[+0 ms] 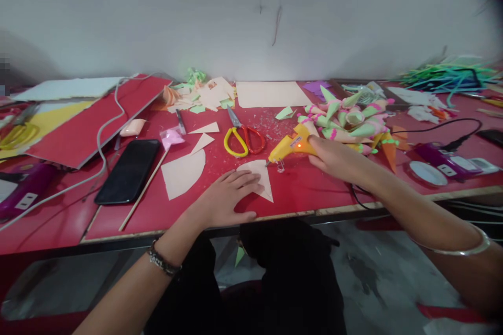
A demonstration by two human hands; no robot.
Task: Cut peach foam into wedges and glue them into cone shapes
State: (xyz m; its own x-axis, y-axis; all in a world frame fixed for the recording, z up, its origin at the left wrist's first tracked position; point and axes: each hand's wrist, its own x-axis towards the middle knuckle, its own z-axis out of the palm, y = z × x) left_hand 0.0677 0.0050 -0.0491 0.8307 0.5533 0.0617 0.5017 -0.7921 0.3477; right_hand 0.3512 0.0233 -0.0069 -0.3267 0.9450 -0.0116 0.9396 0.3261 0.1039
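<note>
My left hand (231,193) lies with fingers spread on a cream quarter-circle of paper (264,180) near the table's front edge. In my right hand (330,157) is a yellow glue gun (290,145) with a glowing orange light. Its nozzle points left and down, close to the right edge of that paper; whether it touches, I cannot tell. A second paper quarter-circle (183,172) rests to the left. Scissors (244,138) with one yellow and one red handle lie open behind my left hand. A heap of green and pink paper cones (349,115) sits behind my right hand.
A black phone (128,171) and a thin wooden stick (143,188) lie left. Behind are paper scraps (212,95) and a cream sheet (271,94). Purple power strips stand at left (25,193) and right (448,159), with loose cables. A red board (102,120) leans across the left.
</note>
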